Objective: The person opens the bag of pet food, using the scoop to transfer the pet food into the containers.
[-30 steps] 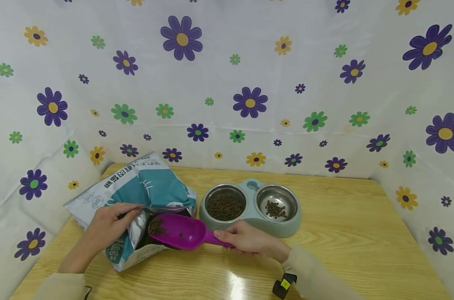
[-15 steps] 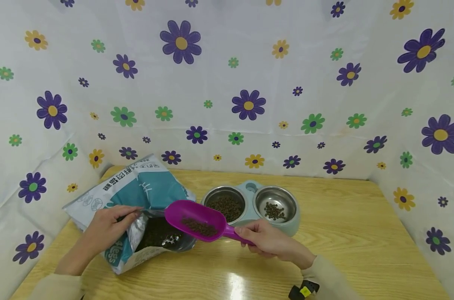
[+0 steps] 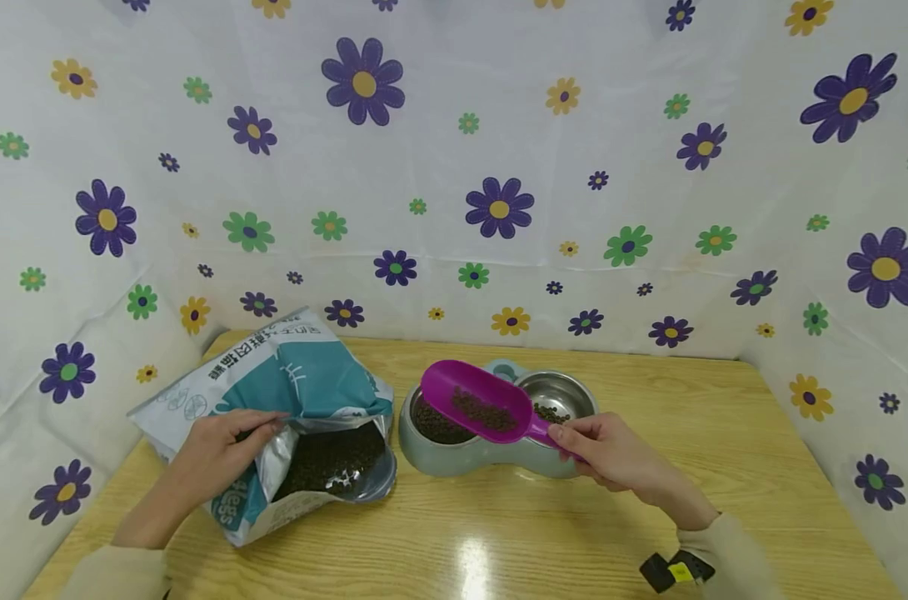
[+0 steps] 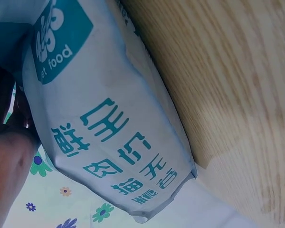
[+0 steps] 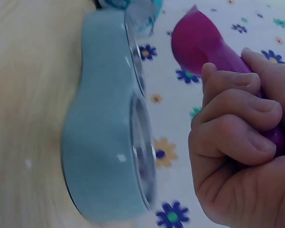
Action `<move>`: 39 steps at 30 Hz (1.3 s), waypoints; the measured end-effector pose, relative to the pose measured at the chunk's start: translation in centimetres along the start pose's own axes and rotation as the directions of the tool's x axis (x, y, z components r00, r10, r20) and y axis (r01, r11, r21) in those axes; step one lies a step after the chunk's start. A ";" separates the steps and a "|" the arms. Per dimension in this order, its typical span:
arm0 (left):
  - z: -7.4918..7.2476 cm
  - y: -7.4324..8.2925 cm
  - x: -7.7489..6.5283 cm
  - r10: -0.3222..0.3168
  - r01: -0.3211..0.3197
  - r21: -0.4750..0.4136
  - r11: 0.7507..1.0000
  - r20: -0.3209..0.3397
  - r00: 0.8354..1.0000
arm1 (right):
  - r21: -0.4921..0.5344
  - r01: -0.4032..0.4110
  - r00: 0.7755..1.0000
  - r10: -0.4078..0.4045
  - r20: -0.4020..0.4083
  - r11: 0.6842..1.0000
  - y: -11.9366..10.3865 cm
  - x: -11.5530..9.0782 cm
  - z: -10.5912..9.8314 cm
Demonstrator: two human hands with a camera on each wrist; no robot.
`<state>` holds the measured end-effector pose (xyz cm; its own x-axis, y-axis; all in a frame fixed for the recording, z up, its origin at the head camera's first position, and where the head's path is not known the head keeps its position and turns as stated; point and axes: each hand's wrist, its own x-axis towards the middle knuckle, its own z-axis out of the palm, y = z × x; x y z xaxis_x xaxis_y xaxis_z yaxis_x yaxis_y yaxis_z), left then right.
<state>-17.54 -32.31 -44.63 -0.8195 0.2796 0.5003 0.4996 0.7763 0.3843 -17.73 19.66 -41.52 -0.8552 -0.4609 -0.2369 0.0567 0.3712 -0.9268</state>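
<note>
My right hand grips the handle of a magenta scoop, its fingers curled round it in the right wrist view. Brown kibble lies in the scoop, which hangs over the light-blue double pet bowl. Kibble fills much of the left steel bowl, partly hidden by the scoop; the right steel bowl has a small heap. At the left, my left hand pinches the rim of a teal and white pet food bag. The bag lies with its mouth open, dark kibble showing inside.
The wooden table stretches to the right of the bowls and in front of them. A white curtain with printed flowers encloses the back and both sides. A black device sits at the right wrist.
The scoop has come out of the bag with kibble in it and moved right, over the double bowl. My left hand has stayed at the bag's rim.
</note>
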 end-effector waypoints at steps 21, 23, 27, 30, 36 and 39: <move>-0.3 0.4 -0.2 -0.045 0.045 0.021 0.999 0.018 0.999 | -0.458 -0.248 0.942 0.102 -0.321 0.854 0.2 -5.3 -6.9; -0.3 0.4 -0.2 -0.039 0.039 0.016 0.999 0.019 0.999 | -0.481 -0.252 0.940 0.094 -0.329 0.840 0.1 -5.3 -6.9; -0.2 0.2 -0.2 -0.036 0.036 0.014 0.999 0.022 0.999 | -0.557 -0.233 0.941 0.039 -0.337 0.797 0.0 -5.4 -6.9; -0.3 0.2 -0.1 -0.037 0.037 0.017 0.999 0.021 0.999 | -0.617 -0.213 0.941 -0.011 -0.339 0.757 -0.2 -5.4 -6.6; -0.4 0.4 -0.1 -0.027 0.027 0.006 1.000 0.015 1.000 | -0.695 -0.223 0.932 -0.059 -0.357 0.683 -0.8 -5.3 -5.8; -0.4 0.5 -0.1 -0.033 0.033 0.004 0.999 0.021 0.999 | -0.729 -0.225 0.924 -0.095 -0.370 0.646 -1.3 -5.2 -5.2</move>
<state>-17.11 -32.16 -44.15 -0.8413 0.2653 0.4710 0.4710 0.7874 0.3977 -16.01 25.80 -37.56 -0.9863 -0.1635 -0.0230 -0.1466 0.9314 -0.3332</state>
